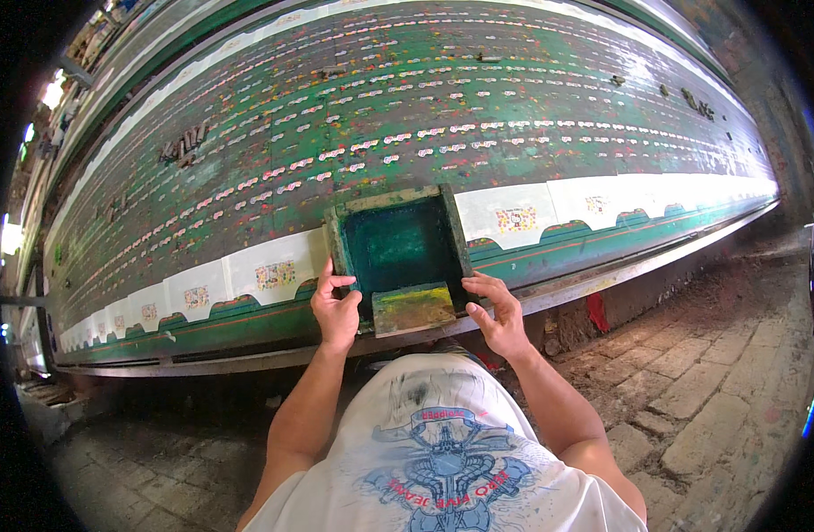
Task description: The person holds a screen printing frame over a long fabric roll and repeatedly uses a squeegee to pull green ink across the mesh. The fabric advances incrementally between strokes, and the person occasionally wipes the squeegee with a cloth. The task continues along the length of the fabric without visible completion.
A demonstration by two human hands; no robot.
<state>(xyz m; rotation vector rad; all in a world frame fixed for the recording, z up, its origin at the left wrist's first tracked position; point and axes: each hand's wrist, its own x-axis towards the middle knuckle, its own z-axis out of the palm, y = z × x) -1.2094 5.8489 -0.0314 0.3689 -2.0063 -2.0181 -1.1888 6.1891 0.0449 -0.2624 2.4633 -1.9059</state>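
Observation:
A screen printing frame (453, 232) with a dark green mesh lies at the near edge of a long printing table. My left hand (337, 310) grips its left side near the lower corner, with the index finger and thumb bent. On the opposite side, my right hand (498, 312) holds the right edge by the fingertips, its thumb lower down and apart from the fingers. Between my hands a flat squeegee board (413, 309), stained yellow and brown, leans at the frame's near end. Printed white sheets (515, 218) lie along the table on both sides of the frame.
The green table (274, 133) carries rows of small colourful prints and paint specks. Dark lumpy pieces (183, 144) sit at the left, more dark lumps (696, 104) at the far right. A metal rail (593, 282) runs along the near edge, above a brick floor (691, 381).

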